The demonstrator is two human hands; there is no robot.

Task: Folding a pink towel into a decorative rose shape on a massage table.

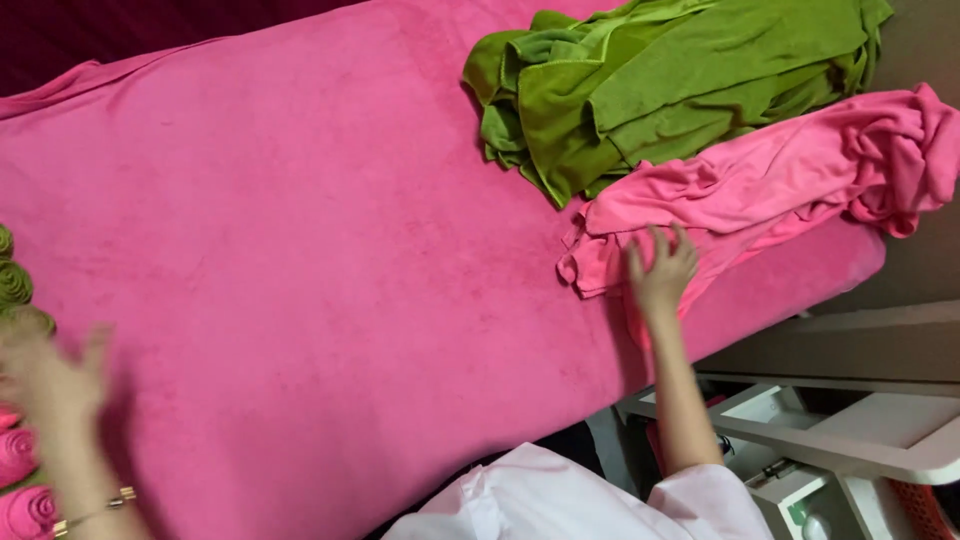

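Right hand spreads its fingers onto the crumpled pink towel just ahead, left hand open and blurred beside rolled towels — best gather one edge cleanly, clear of the green towels.

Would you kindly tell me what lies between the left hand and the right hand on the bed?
In the head view, only bare pink bed cover lies between the left hand and the right hand, which rests on the pink cloth.

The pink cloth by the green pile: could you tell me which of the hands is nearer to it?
Right. The right hand rests on the pink cloth; the left hand is far across the bed, by the rolled towels.
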